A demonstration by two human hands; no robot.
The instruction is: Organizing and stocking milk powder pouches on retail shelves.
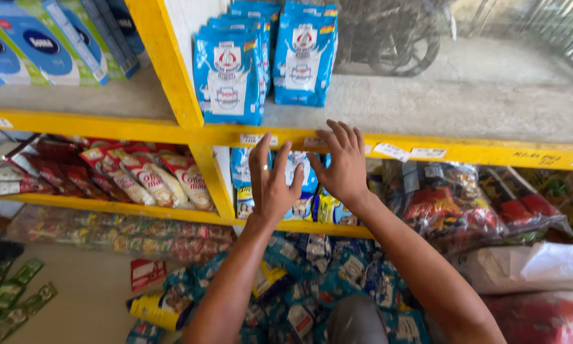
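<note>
My left hand (272, 180) is raised with fingers spread, a ring on one finger, in front of blue pouches (243, 169) on the middle shelf. My right hand (343, 162) is beside it, fingers apart, its tips touching the yellow shelf edge (465, 151) and reaching toward the same blue and yellow packets (328, 210). Neither hand holds anything. Above them, two rows of blue and white pouches (230, 73) stand upright on the upper shelf.
A yellow upright post (171, 64) divides the shelves. Red sachets (152, 178) fill the left middle shelf and bagged goods (452, 204) the right. Blue boxes (38, 41) sit top left. A pile of blue packets (312, 280) lies below my arms. Green sachets (12, 299) hang bottom left.
</note>
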